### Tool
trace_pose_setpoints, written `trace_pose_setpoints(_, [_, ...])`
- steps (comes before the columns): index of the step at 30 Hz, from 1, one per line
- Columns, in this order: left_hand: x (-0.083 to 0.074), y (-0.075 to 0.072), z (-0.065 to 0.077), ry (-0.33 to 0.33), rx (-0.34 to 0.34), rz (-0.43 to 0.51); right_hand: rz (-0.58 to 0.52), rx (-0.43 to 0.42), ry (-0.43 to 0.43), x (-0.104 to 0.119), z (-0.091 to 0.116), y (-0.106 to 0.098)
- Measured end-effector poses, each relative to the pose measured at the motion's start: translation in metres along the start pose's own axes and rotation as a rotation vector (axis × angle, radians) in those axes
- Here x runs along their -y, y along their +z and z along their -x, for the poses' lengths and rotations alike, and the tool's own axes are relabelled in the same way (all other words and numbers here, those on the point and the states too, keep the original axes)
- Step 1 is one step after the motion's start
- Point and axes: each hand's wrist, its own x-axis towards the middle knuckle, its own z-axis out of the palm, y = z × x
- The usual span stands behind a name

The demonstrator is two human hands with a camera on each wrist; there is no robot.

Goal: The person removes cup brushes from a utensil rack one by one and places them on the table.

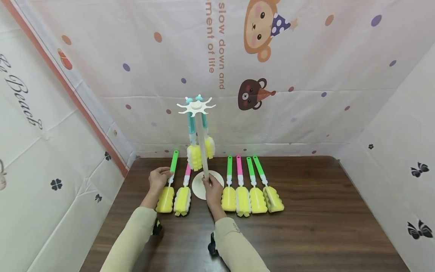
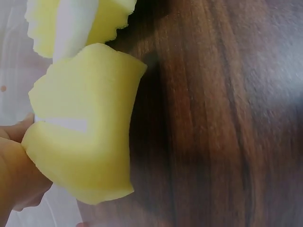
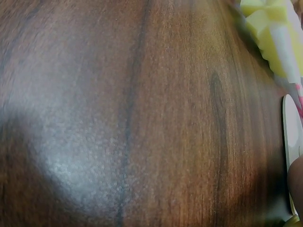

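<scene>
My left hand pinches the handle of a green-handled sponge brush at the left of the row. Its yellow sponge head fills much of the left wrist view and partly hides the hand. Low on its pole, my right hand grips a white stand; the stand's round base is on the table. Curved hooks spread from the top of the stand. Two blue-handled sponge brushes hang from them, sponges downward. Beside the base lies a pink-handled sponge brush.
Right of the stand, several more sponge brushes with green or pink handles lie side by side, handles toward the back. The dark wooden table is bounded by printed white cloth behind and at both sides.
</scene>
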Motion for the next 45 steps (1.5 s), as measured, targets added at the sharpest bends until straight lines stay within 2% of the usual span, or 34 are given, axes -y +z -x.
trace_pose_setpoints(11, [0.004,0.014,-0.003,0.009,0.041,0.009,-0.006,0.008,-0.006,-0.003,-0.001,0.000])
trace_pose_setpoints(17, [0.011,0.021,-0.006,0.028,0.063,-0.003,-0.017,0.017,0.026,-0.004,0.000,-0.001])
trace_pose_setpoints(25, [0.017,0.025,-0.008,0.096,0.049,-0.146,-0.009,0.026,0.026,-0.003,0.001,-0.001])
trace_pose_setpoints(31, [0.016,0.028,-0.009,0.126,0.043,-0.202,-0.014,0.030,0.033,0.000,0.000,-0.003])
trace_pose_setpoints(34, [0.016,0.031,-0.010,0.176,0.045,-0.246,-0.022,0.028,0.031,0.001,0.000,-0.004])
trace_pose_setpoints(38, [0.017,0.036,-0.011,0.240,0.056,-0.282,-0.026,0.018,0.016,0.003,-0.001,-0.006])
trace_pose_setpoints(45, [0.018,0.037,-0.010,0.270,0.044,-0.296,-0.026,0.041,0.038,0.001,0.000,-0.005])
